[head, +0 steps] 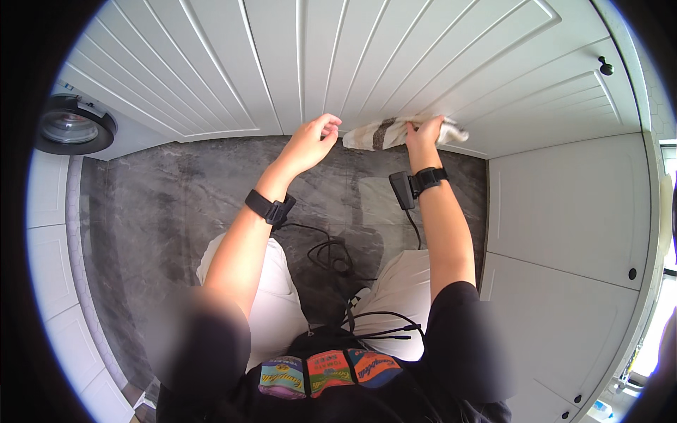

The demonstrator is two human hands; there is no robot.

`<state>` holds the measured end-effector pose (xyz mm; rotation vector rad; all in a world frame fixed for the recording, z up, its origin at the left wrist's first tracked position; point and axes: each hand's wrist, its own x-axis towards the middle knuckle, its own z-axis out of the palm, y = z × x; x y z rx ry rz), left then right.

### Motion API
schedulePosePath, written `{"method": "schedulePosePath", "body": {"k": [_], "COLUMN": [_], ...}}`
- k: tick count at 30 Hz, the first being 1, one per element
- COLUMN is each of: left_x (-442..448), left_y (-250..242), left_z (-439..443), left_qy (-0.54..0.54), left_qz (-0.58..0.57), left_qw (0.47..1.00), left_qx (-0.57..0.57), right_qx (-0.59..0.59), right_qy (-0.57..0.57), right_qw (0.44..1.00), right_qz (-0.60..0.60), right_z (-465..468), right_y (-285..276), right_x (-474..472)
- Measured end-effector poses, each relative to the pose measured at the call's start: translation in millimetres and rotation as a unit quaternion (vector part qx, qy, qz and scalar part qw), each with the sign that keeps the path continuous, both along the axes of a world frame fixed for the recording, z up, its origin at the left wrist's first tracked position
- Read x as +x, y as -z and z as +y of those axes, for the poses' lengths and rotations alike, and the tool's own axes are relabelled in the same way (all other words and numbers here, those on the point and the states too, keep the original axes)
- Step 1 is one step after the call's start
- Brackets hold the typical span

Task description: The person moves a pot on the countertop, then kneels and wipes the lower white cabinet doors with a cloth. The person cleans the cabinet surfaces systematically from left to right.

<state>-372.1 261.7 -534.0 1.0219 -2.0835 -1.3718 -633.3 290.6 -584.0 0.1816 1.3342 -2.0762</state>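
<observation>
My right hand (424,133) grips a striped cloth (365,137), cream with a dark brown band, which hangs along the lower part of a white grooved cabinet door (338,69). Part of the cloth sticks out past the hand to the right. My left hand (312,140) is to the left of the cloth, apart from it, with curled fingers and nothing visible in them. It hovers near the bottom edge of the cabinet fronts. Each wrist wears a black strap with a small device, and a cable runs from each.
Grey marble-look tiles (148,195) cover the floor. Black cables (333,256) lie looped between my knees. A front-loading washing machine door (74,127) is at the far left. White cabinets (566,206) with dark knobs (606,66) stand along the right.
</observation>
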Motion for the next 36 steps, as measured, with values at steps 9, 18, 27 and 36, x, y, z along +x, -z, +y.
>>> {"method": "schedulePosePath", "body": {"k": [9,18,27,36], "left_x": [10,2,1,-18], "left_y": [-8,-11,-8,-11], "left_z": [4,9,18,20], "left_qy": [-0.012,0.008,0.007,-0.025], "left_qz": [0.002,-0.006,0.012,0.201], "left_qw": [0.998,0.999,0.997,0.941], "left_qx": [-0.060,-0.044,-0.074,0.270], "right_qx": [0.033,-0.128,-0.043,-0.098], "right_qy": [-0.025,-0.079,-0.060,-0.373], "right_qw": [0.999,0.980,0.996,0.916], "right_qz": [0.003,0.129,0.059,0.111], "right_z": [9,43,23,62], "right_y": [36,-99,-13,-98], "right_x": [-27,-38,-15,106]}}
